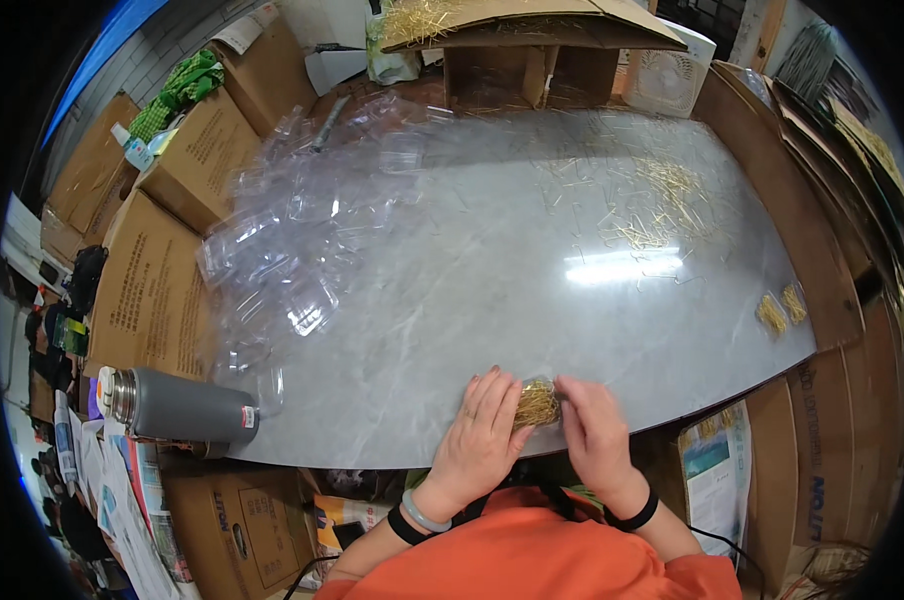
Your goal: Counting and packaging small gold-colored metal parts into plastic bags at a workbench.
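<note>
Grey marble-look tabletop (492,290) fills my view, ringed by cardboard boxes (152,290). At its near edge my left hand (482,430) lies flat, fingers spread, and my right hand (594,430) presses with fingers together; between them sits a small clear container of gold pins (537,403), touched on both sides. Empty clear plastic containers (292,240) are heaped to the left, loose pins (662,205) are scattered far right, and a grey flask (182,408) lies at the near-left corner.

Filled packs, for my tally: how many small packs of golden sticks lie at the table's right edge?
2: the left pack and the right pack lie side by side near the table's right edge. Others may be hidden.
</note>
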Demonstrator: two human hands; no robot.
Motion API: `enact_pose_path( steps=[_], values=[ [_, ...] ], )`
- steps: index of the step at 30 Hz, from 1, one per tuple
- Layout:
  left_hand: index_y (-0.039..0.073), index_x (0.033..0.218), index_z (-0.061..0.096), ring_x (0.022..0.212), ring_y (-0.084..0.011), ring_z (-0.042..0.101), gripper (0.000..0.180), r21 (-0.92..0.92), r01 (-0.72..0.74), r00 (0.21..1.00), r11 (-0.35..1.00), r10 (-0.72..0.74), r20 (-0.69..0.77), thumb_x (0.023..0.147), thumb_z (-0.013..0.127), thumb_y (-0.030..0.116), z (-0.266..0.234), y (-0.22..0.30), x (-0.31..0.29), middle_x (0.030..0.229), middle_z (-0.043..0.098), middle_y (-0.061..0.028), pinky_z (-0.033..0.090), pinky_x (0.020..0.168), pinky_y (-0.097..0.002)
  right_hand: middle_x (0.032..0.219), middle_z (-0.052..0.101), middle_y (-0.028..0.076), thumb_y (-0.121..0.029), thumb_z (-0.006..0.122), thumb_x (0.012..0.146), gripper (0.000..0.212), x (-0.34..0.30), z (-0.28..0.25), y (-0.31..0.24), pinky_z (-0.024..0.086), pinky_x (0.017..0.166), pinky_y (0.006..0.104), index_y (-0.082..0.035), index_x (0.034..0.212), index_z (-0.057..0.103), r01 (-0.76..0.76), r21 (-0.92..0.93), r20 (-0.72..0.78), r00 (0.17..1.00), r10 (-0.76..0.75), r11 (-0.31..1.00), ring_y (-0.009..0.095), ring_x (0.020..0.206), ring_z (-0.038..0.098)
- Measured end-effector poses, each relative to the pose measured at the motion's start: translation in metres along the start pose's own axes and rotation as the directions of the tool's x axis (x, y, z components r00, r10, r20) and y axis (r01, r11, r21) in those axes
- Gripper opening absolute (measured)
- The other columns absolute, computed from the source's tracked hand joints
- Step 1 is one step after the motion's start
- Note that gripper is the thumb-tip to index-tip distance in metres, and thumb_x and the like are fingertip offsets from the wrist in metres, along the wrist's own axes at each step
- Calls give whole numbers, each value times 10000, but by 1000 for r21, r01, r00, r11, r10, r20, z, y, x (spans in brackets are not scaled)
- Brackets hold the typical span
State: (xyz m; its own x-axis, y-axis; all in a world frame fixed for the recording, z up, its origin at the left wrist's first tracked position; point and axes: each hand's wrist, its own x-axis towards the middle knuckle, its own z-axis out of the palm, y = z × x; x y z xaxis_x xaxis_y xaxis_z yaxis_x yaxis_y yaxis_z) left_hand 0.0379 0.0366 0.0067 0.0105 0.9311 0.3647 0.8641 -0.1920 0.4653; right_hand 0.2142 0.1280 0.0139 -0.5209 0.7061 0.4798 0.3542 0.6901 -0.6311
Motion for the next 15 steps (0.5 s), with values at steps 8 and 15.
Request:
enact_pose_path(
  steps=[8, 15],
  values=[
    [-58, 1438, 455, 1384, -450, 442, 613, 26, -12, 1000, 1000, 12, 6, 929, 703, 177, 1, -1, -2, 1453, 450, -237, 359, 1178, -582, 902, 652, 105, 19, 709, 855, 313, 37, -6, 11, 500, 804, 423, -28, 1152, 628, 39, -34, 170, 985, -33, 999, 327, 872, 619],
    [-50, 1447, 450, 1392, -445, 434, 635, 3, -15, 1000, 1000, 15, -7, 911, 722, 153, 3, -3, -4, 1463, 437, -231, 369, 1172, -580, 926, 626, 134, 51, 687, 857, 290, 44, -17, 4, 494, 797, 431, -26, 1125, 608, -48, 111, 251, 968, 19, 993, 339, 866, 602]
  ],
)
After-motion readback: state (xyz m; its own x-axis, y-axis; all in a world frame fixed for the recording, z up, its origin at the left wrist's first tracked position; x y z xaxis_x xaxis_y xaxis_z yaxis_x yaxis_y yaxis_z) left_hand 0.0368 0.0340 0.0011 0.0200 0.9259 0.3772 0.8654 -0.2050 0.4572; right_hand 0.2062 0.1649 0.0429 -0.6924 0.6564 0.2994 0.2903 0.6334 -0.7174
